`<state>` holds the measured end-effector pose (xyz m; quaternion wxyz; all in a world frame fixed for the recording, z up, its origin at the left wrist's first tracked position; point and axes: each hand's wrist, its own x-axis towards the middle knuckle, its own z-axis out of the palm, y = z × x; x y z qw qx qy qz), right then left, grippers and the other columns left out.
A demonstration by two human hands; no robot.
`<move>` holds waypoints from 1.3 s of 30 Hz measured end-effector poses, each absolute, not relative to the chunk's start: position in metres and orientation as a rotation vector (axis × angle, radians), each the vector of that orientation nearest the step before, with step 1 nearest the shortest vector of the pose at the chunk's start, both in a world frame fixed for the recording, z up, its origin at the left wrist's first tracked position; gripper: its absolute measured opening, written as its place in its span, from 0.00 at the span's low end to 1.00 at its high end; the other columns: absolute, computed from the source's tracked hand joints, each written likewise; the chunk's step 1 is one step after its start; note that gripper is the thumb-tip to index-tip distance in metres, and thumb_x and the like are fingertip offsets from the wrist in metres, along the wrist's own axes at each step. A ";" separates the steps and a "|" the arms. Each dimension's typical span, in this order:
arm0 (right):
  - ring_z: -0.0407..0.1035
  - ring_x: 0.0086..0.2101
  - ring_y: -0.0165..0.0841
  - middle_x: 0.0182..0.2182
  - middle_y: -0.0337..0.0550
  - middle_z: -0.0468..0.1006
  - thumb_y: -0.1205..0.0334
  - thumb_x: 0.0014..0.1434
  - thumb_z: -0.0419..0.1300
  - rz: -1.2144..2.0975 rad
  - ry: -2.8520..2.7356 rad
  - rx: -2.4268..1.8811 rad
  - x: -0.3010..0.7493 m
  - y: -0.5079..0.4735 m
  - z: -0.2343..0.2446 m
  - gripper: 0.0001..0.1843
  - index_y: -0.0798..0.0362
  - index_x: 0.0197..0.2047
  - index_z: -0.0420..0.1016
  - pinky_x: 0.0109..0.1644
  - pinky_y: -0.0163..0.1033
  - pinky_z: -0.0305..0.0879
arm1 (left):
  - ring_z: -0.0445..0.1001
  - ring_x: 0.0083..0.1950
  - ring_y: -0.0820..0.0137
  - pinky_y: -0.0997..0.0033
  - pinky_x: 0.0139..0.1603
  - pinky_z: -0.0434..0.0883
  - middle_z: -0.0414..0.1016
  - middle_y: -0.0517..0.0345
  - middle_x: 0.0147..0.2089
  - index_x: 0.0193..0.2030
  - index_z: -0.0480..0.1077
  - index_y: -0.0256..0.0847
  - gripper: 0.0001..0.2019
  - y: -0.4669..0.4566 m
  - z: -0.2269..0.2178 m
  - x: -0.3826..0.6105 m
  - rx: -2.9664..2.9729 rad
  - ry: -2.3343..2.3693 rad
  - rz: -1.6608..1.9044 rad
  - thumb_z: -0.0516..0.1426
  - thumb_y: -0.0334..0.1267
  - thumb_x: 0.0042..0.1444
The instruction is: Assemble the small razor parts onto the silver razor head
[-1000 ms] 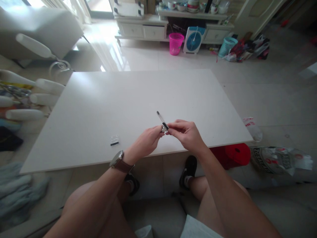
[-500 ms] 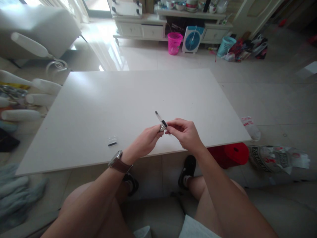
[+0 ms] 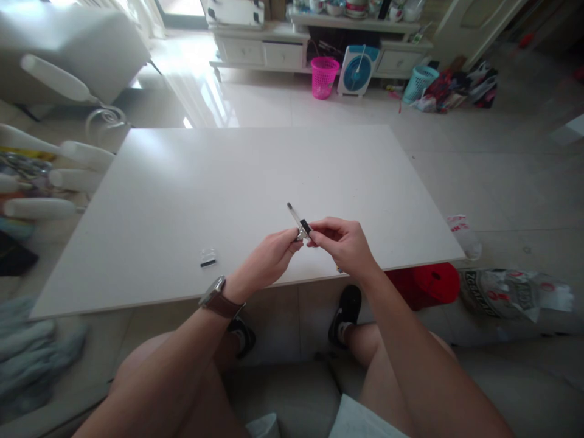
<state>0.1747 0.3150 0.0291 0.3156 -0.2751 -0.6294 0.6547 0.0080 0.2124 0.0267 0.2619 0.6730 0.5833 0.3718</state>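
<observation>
Above the near edge of the white table (image 3: 228,182), both hands meet at a small silver-and-black piece (image 3: 305,227). A thin, pale rod with a dark tip (image 3: 293,211) sticks up from it to the upper left. My left hand (image 3: 269,258), with a watch on its wrist, pinches the silver part between thumb and fingers. From the other side, the fingertips of my right hand (image 3: 342,243) close on the black part. The exact kind of the piece is too small to make out. Left of my hands lies a small clear pack with a black strip (image 3: 208,261).
Beneath the table's right front edge is a red container (image 3: 433,283), beside a printed plastic bag (image 3: 506,295). White-handled chair parts (image 3: 55,79) stand at the left. Across the floor are a pink basket (image 3: 323,79) and a blue fan (image 3: 358,72).
My hands stay almost in the same place, still gripping the small piece. The view has shifted slightly. A small colourful bit now shows under my right wrist.
</observation>
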 end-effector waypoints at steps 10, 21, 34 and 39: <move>0.80 0.29 0.34 0.28 0.42 0.86 0.59 0.53 0.73 1.675 -1.571 -0.832 0.172 0.318 0.029 0.09 0.54 0.37 0.87 0.36 0.41 0.78 | 0.73 0.45 0.68 0.70 0.51 0.68 0.76 0.56 0.44 0.43 0.68 0.40 0.15 0.207 0.038 0.009 1.694 1.478 1.002 0.45 0.42 0.76; 0.79 0.27 0.35 0.25 0.43 0.85 0.58 0.52 0.72 1.627 -1.569 -0.897 0.171 0.320 0.026 0.10 0.54 0.37 0.87 0.33 0.40 0.74 | 0.72 0.40 0.69 0.71 0.44 0.67 0.73 0.58 0.35 0.34 0.66 0.40 0.19 0.208 0.039 0.009 1.644 1.510 1.043 0.47 0.45 0.75; 0.79 0.26 0.33 0.27 0.41 0.86 0.59 0.49 0.75 1.770 -1.476 -0.844 0.171 0.315 0.032 0.10 0.53 0.35 0.87 0.34 0.39 0.75 | 0.71 0.40 0.70 0.71 0.45 0.67 0.74 0.57 0.38 0.40 0.69 0.39 0.17 0.209 0.037 0.009 1.614 1.490 1.058 0.47 0.45 0.76; 0.80 0.27 0.34 0.27 0.42 0.86 0.58 0.49 0.76 1.785 -1.482 -0.853 0.171 0.314 0.032 0.11 0.53 0.36 0.87 0.34 0.40 0.75 | 0.71 0.40 0.68 0.70 0.46 0.69 0.71 0.58 0.34 0.39 0.69 0.39 0.18 0.209 0.038 0.009 1.624 1.507 1.054 0.46 0.47 0.75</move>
